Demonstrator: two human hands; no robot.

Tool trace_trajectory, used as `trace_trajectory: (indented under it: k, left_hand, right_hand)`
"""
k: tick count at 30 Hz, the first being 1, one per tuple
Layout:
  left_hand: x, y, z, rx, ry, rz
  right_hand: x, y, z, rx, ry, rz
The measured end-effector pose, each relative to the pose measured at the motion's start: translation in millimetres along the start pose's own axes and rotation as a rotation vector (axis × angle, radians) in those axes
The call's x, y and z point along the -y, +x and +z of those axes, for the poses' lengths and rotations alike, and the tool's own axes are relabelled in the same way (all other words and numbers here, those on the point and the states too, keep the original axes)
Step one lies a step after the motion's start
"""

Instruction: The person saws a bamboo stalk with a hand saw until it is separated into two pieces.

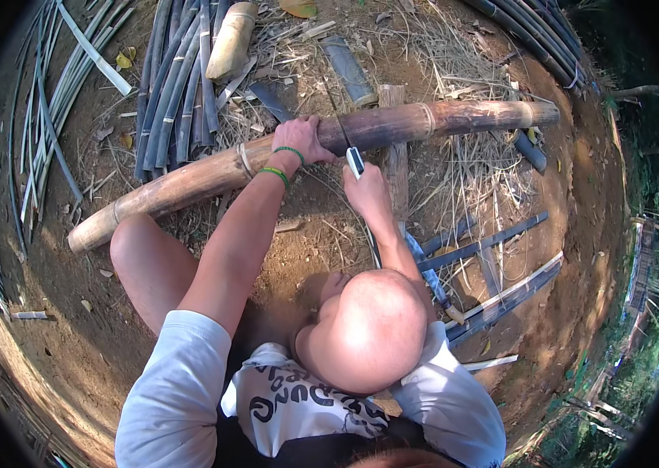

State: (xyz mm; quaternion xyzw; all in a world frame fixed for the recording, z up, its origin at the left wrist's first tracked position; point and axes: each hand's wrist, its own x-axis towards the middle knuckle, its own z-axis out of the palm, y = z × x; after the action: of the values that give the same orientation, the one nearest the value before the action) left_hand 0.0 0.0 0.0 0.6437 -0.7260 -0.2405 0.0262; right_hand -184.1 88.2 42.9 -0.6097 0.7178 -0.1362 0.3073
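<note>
A thick brown bamboo pole [181, 186] lies across the space in front of me, from the lower left up to the right. My left hand [299, 142], with green bands at the wrist, grips it near its middle. Just to the right, a handsaw [355, 162] with a white and dark handle is in the closed fingers of my right hand [368, 191]. Its thin blade crosses the pole and points away from me; how deep it sits in the bamboo cannot be made out. A wooden beam [396, 175] passes beneath the pole, right of the saw.
Dark split bamboo lengths [177, 93] and pale thin strips [53, 101] lie at the far left. A short bamboo piece [233, 40] and a dark one [349, 70] lie beyond the pole. Fibre shavings [454, 66] and flat slats [501, 300] lie on the right.
</note>
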Motion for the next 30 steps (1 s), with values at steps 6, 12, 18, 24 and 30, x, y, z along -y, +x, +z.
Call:
trace_trajectory:
  k: [6, 12, 18, 24, 30]
  left_hand:
    - [-13, 1, 4, -0.002, -0.057, 0.031]
    - [0, 12, -4, 0.041, -0.039, 0.018]
    - [10, 13, -7, 0.096, -0.043, 0.003]
    - [-1, 28, -7, 0.103, -0.025, 0.027]
    - [12, 32, -12, 0.194, -0.059, -0.003]
  right_hand:
    - [-47, -118, -29, 0.040, -0.042, 0.207]
    - [-1, 7, 6, -0.050, 0.034, -0.001]
    - [-35, -89, -9, 0.009, -0.003, 0.114]
    - [-16, -17, -9, -0.038, -0.002, 0.021]
    - [-34, -52, -5, -0.021, 0.006, 0.029]
